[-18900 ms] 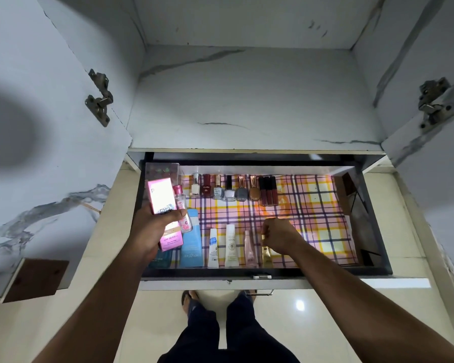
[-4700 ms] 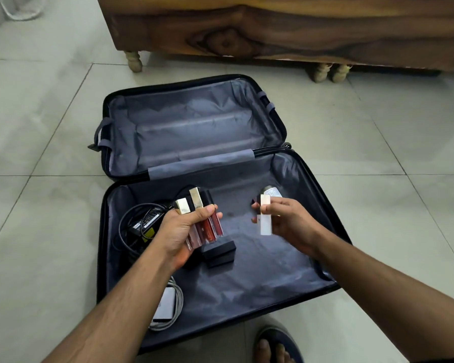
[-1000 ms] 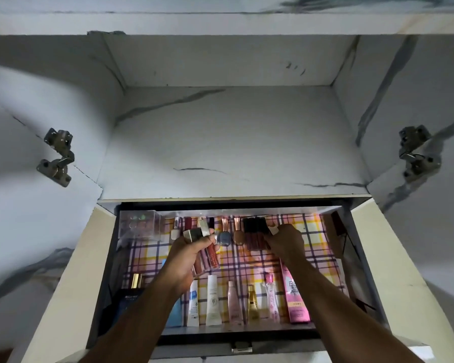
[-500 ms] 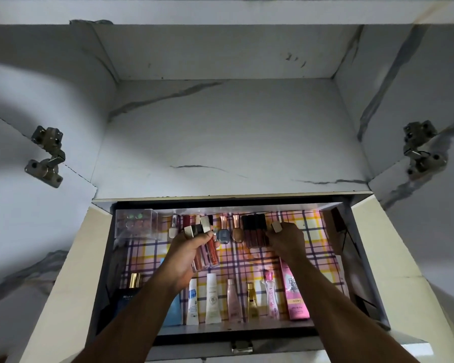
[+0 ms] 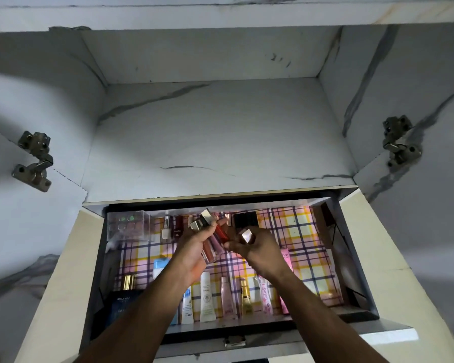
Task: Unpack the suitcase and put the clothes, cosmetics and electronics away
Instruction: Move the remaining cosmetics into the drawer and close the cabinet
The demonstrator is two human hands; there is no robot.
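Note:
An open drawer point(image 5: 351, 258) lined with pink and yellow plaid paper holds cosmetics. My left hand point(image 5: 192, 247) hovers over its middle and grips a bunch of lip gloss tubes point(image 5: 212, 239) with gold caps. My right hand point(image 5: 257, 247) is right beside it, fingers curled round a small tube with a metallic cap point(image 5: 247, 236) and touching the bunch. A row of nail polish bottles point(image 5: 168, 229) and dark lipsticks point(image 5: 244, 221) stands along the drawer's back. Several tubes and small bottles point(image 5: 207, 297) lie in a row along the front.
A clear plastic box point(image 5: 129, 225) sits in the drawer's back left corner and a dark blue box point(image 5: 123, 305) at the front left. Above is a marble-patterned cupboard shelf point(image 5: 207, 142). Both cupboard doors stand open, with metal hinges point(image 5: 34, 161) at the sides.
My right hand has come back from the drawer's rear row to meet my left hand over the middle. My left hand has shifted slightly right with the lip glosses.

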